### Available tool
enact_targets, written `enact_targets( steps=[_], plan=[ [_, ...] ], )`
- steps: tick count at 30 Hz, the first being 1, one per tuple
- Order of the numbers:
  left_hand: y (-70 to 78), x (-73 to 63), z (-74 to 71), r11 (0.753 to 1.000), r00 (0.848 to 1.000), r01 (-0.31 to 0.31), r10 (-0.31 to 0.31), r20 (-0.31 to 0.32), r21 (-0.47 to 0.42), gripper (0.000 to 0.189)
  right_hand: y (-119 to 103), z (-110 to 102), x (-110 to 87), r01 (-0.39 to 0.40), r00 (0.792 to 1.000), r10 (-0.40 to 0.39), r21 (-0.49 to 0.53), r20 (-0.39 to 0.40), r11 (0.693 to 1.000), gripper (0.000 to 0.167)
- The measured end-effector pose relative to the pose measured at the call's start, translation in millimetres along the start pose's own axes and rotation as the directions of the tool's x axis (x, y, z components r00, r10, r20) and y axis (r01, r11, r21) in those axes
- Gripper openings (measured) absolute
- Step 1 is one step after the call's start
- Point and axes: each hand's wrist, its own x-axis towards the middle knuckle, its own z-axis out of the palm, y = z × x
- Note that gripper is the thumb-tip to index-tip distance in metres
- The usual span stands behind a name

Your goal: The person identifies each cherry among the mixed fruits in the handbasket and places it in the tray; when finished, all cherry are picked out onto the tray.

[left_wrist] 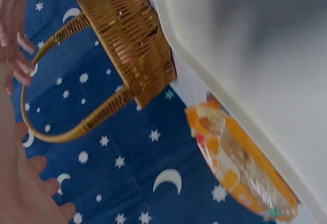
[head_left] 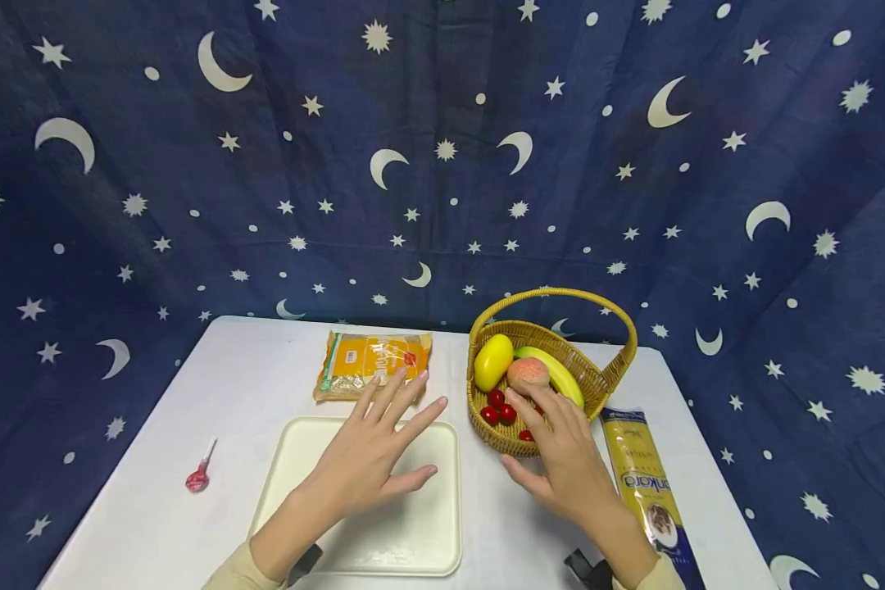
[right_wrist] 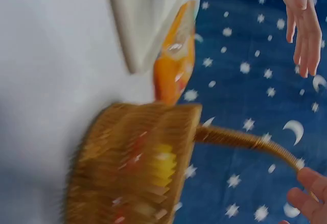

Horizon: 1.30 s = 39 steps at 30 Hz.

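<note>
Over the cream tray (head_left: 442, 541) hovers my left hand (head_left: 365, 455), fingers spread and holding nothing. My right hand (head_left: 568, 463) is raised before the wicker basket (head_left: 497, 441), fingers loosely bent and empty; in the head view it overlaps the basket's front right. Inside the basket lie a yellow mango-shaped fruit (head_left: 493, 362), a peach (head_left: 528, 372), a banana (head_left: 569, 385) and several red cherries (head_left: 507, 414). The right hand partly hides the fruit. In the left wrist view the basket's handle (left_wrist: 97, 115) arches beside the fingers.
Behind the tray lies an orange-and-clear food packet (head_left: 372, 360). A red lollipop (head_left: 197, 479) is at the left of the white table (head_left: 140, 508). On the right, a yellow-and-blue packet (head_left: 645, 483) lies beside the basket. A starry blue curtain (head_left: 442, 221) hangs behind.
</note>
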Motion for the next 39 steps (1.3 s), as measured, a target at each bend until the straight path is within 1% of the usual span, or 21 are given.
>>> enact_targets(
  steps=[2,4,7,9,12,14,17,19,21,22,28,33,36,39],
  plan=[
    [0.9,8.9,6.6,0.999,1.0,-0.016,0.016,0.012,-0.035,0.082,8.0,-0.1,-11.6,-0.073,0.997,0.073,0.005,-0.005,0.997,0.074],
    [1.7,18.8,14.0,0.997,0.999,-0.024,0.026,0.028,-0.075,0.08,16.4,0.4,-23.1,-0.138,0.99,0.138,-0.003,-0.026,0.99,0.079],
    [3.4,35.0,25.9,0.991,0.998,-0.038,0.045,0.054,-0.129,0.076,28.0,1.6,-39.3,-0.23,0.972,0.229,-0.014,-0.055,0.973,0.087],
    [5.1,47.3,33.5,0.987,0.996,-0.052,0.063,0.067,-0.153,0.073,35.0,2.6,-48.3,-0.283,0.957,0.281,-0.018,-0.071,0.959,0.087],
    [8.9,67.4,43.3,0.979,0.992,-0.087,0.102,0.077,-0.184,0.07,44.9,5.2,-57.8,-0.361,0.93,0.359,-0.008,-0.082,0.933,0.082],
    [11.7,81.0,49.0,0.972,0.989,-0.104,0.124,0.084,-0.21,0.065,50.6,8.2,-61.9,-0.416,0.906,0.415,0.009,-0.082,0.909,0.075],
    [16.1,99.5,57.5,0.961,0.983,-0.117,0.148,0.112,-0.249,0.055,57.7,15.4,-66.1,-0.498,0.865,0.499,0.039,-0.056,0.866,0.065],
    [19.4,110.1,62.9,0.957,0.977,-0.111,0.155,0.147,-0.268,0.05,61.0,21.2,-68.0,-0.536,0.842,0.538,0.058,-0.029,0.842,0.06],
    [22.5,118.7,69.1,0.956,0.969,-0.108,0.163,0.186,-0.273,0.045,62.9,26.5,-69.6,-0.56,0.828,0.561,0.064,-0.006,0.826,0.057],
    [24.2,122.4,71.8,0.956,0.964,-0.106,0.166,0.206,-0.272,0.044,63.5,28.9,-70.1,-0.565,0.824,0.566,0.068,0.002,0.822,0.056],
    [30.8,141.5,84.6,0.968,0.934,-0.097,0.168,0.315,-0.231,0.04,63.3,36.0,-70.4,-0.571,0.82,0.573,0.081,0.004,0.817,0.054],
    [37.1,157.1,93.7,0.977,0.91,-0.108,0.172,0.378,-0.184,0.04,63.5,37.3,-70.1,-0.588,0.808,0.589,0.058,-0.002,0.807,0.052],
    [41.7,164.9,99.8,0.983,0.891,-0.11,0.162,0.423,-0.145,0.038,63.7,37.9,-70.1,-0.599,0.8,0.599,0.051,0.007,0.799,0.051],
    [46.6,170.7,105.7,0.989,0.87,-0.095,0.138,0.473,-0.115,0.038,63.7,39.4,-70.7,-0.618,0.786,0.617,0.038,0.031,0.785,0.051]
  ],
)
